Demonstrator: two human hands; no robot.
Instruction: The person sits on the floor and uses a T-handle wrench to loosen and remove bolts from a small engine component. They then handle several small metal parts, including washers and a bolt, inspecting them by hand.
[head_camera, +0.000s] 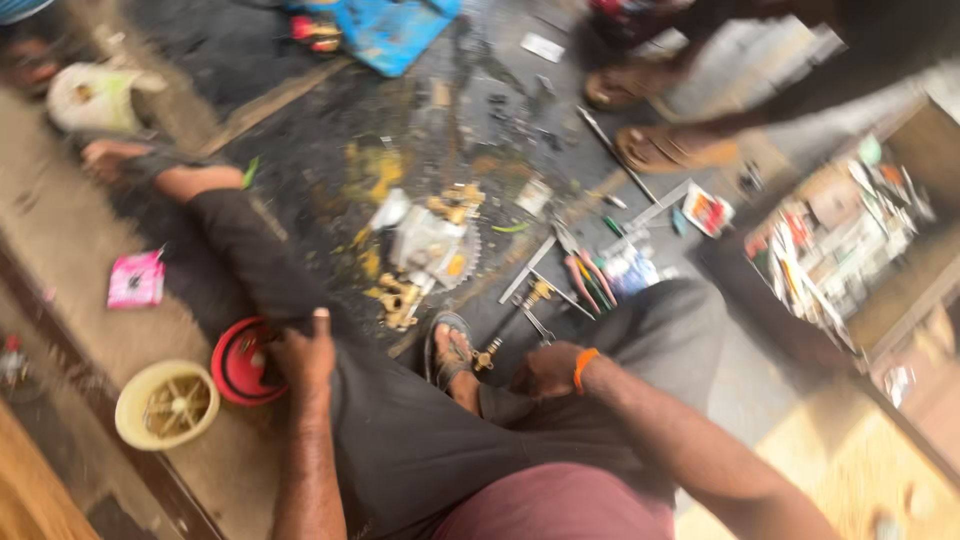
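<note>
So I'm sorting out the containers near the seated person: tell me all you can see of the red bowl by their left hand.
The red bowl is round and shallow, plastic by its look, with a dark inside whose contents are too blurred to tell. It sits upright on the tan ledge, just right of a cream round container that it nearly touches. The left hand rests at its right rim, against the person's dark trouser leg.

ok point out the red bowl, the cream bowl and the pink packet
red bowl (236, 366), head view, on its red rim left of the left hand
cream bowl (166, 404), head view, on its spoked inside
pink packet (136, 280), head view, on its flat pink face
</note>
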